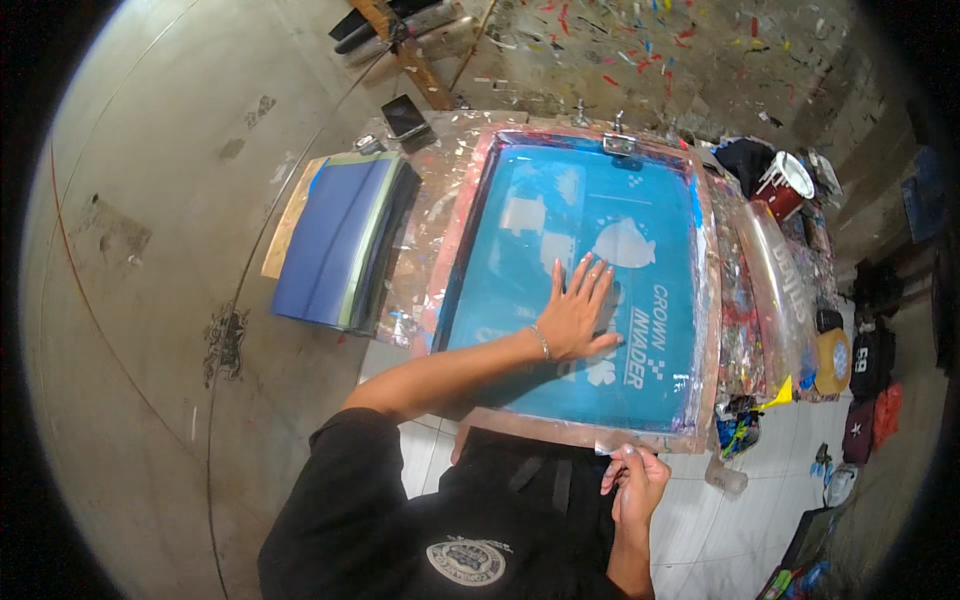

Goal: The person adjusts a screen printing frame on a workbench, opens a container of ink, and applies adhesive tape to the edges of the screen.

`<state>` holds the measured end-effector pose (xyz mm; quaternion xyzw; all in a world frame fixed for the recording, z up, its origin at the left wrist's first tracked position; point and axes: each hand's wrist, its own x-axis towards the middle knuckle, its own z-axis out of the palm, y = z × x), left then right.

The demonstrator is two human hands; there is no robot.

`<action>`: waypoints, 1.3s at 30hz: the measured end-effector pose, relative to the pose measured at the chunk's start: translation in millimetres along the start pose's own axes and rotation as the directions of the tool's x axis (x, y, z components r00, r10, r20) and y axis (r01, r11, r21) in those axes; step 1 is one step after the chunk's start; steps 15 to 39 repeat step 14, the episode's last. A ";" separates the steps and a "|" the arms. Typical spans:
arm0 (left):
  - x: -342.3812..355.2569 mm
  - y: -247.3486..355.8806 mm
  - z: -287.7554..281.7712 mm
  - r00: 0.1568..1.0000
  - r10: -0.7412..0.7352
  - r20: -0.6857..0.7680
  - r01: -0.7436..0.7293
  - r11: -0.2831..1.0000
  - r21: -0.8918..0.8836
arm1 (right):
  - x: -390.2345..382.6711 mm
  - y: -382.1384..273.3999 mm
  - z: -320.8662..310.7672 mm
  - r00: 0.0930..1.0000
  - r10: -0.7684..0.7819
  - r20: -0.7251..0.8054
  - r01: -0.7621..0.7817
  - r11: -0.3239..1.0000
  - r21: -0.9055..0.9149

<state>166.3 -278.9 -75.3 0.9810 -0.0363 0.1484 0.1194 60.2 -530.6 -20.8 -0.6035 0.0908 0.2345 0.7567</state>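
A screen printing frame (pixel 712 330) lies on the worktable in front of me, its blue mesh (pixel 480 300) marked with pale stencil shapes and lettering. My left hand (pixel 577 318) rests flat on the mesh with its fingers spread, a bracelet at the wrist. At the frame's near right edge, my right hand (pixel 638 478) is closed, thumb and fingers pinched together. A small pale scrap (pixel 605 449) shows beside its fingertips; what the pinch holds is too small to make out. A metal clamp (pixel 621 146) sits on the frame's far edge.
A stack of dark blue sheets (pixel 335 240) lies left of the frame. Beyond it is a phone-like black device (pixel 404 117). To the right are a clear plastic sheet (pixel 775 290), a paint-streaked bucket (pixel 785 185) and a tape roll (pixel 832 362). Paint spots cover the far wall (pixel 640 60).
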 end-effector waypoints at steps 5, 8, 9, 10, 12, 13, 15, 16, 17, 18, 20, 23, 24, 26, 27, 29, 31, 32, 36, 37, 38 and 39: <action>43.6 -26.3 -8.4 0.995 -0.075 0.062 0.082 0.987 -0.135 | 5.9 -0.7 -11.0 0.999 0.028 0.043 -0.026 0.999 -0.035; 71.8 -47.3 -0.5 0.988 -0.153 0.001 0.153 0.988 -0.015 | 12.3 -1.8 -11.5 0.997 0.055 0.060 -0.054 0.998 -0.031; 85.8 -52.2 -1.2 0.987 -0.161 -0.006 0.161 0.987 0.000 | 12.5 -0.8 -14.3 0.996 0.060 0.065 -0.060 0.998 -0.005; 99.3 -57.0 0.9 0.990 -0.143 0.000 0.143 0.990 -0.010 | 10.3 -1.4 -15.0 0.997 0.056 0.045 -0.056 0.998 0.001; 123.1 -70.9 5.6 0.989 -0.148 -0.004 0.148 0.989 0.000 | 8.3 -2.1 -12.9 0.996 0.064 0.056 -0.065 0.998 0.011; 133.0 -76.1 8.7 0.993 -0.120 0.005 0.119 0.992 0.028 | 6.5 -2.2 -13.2 0.996 0.068 0.062 -0.069 0.998 0.007; 140.7 -77.3 10.5 0.994 -0.103 0.030 0.101 0.994 0.046 | 5.2 -1.7 -14.3 0.994 0.089 0.059 -0.089 0.996 -0.013; 140.7 -77.3 10.5 0.994 -0.103 0.030 0.101 0.994 0.046 | 5.2 -1.7 -14.3 0.994 0.089 0.059 -0.089 0.996 -0.013; 140.7 -77.3 10.5 0.994 -0.103 0.030 0.101 0.994 0.046 | 5.2 -1.7 -14.3 0.994 0.089 0.059 -0.089 0.996 -0.013; 140.7 -77.3 10.5 0.994 -0.103 0.030 0.101 0.994 0.046 | 5.2 -1.7 -14.3 0.994 0.089 0.059 -0.089 0.996 -0.013; 140.7 -77.3 10.5 0.994 -0.103 0.030 0.101 0.994 0.046 | 5.2 -1.7 -14.3 0.994 0.089 0.059 -0.089 0.996 -0.013; 140.7 -77.3 10.5 0.994 -0.103 0.030 0.101 0.994 0.046 | 5.2 -1.7 -14.3 0.994 0.089 0.059 -0.089 0.996 -0.013; 140.7 -77.3 10.5 0.994 -0.103 0.030 0.101 0.994 0.046 | 5.2 -1.7 -14.3 0.994 0.089 0.059 -0.089 0.996 -0.013; 140.7 -77.3 10.5 0.994 -0.103 0.030 0.101 0.994 0.046 | 5.2 -1.7 -14.3 0.994 0.089 0.059 -0.089 0.996 -0.013; 140.7 -77.3 10.5 0.994 -0.103 0.030 0.101 0.994 0.046 | 5.2 -1.7 -14.3 0.994 0.089 0.059 -0.089 0.996 -0.013; 140.7 -77.3 10.5 0.994 -0.103 0.030 0.101 0.994 0.046 | 5.2 -1.7 -14.3 0.994 0.089 0.059 -0.089 0.996 -0.013; 140.7 -77.3 10.5 0.994 -0.103 0.030 0.101 0.994 0.046 | 5.2 -1.7 -14.3 0.994 0.089 0.059 -0.089 0.996 -0.013; 140.7 -77.3 10.5 0.994 -0.103 0.030 0.101 0.994 0.046 | 5.2 -1.7 -14.3 0.994 0.089 0.059 -0.089 0.996 -0.013; 140.7 -77.3 10.5 0.994 -0.103 0.030 0.101 0.994 0.046 | 5.2 -1.7 -14.3 0.994 0.089 0.059 -0.089 0.996 -0.013; 140.7 -77.3 10.5 0.994 -0.103 0.030 0.101 0.994 0.046 | 5.2 -1.7 -14.3 0.994 0.089 0.059 -0.089 0.996 -0.013; 140.7 -77.3 10.5 0.994 -0.103 0.030 0.101 0.994 0.046 | 5.2 -1.7 -14.3 0.994 0.089 0.059 -0.089 0.996 -0.013; 140.7 -77.3 10.5 0.994 -0.103 0.030 0.101 0.994 0.046 | 5.2 -1.7 -14.3 0.994 0.089 0.059 -0.089 0.996 -0.013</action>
